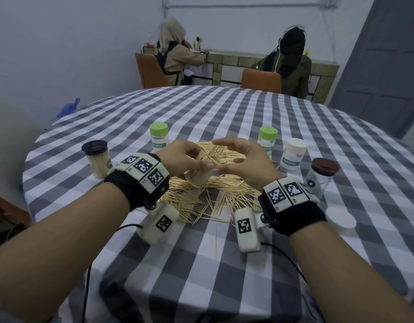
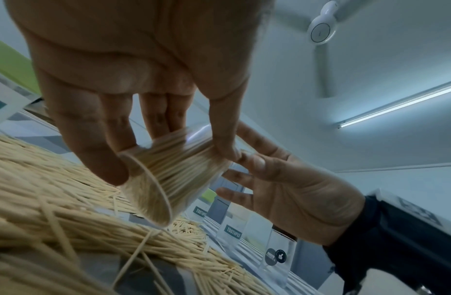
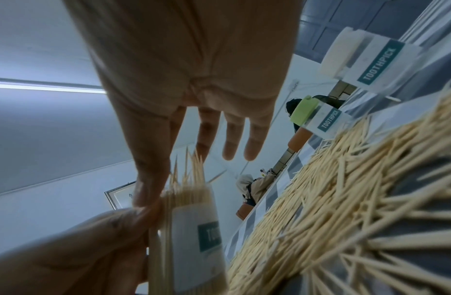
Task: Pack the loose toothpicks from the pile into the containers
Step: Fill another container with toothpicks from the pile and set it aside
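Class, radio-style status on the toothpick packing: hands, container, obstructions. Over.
Left hand grips open container, full of toothpicks. Right hand open beside it, holding nothing. Loose pile remains on table. Nothing in the way.

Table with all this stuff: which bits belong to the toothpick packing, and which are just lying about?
Part of the job:
toothpick pile
open container gripped by left hand
right hand
green-lidded containers
brown-lidded containers

Just lying about:
blue object
orange chairs
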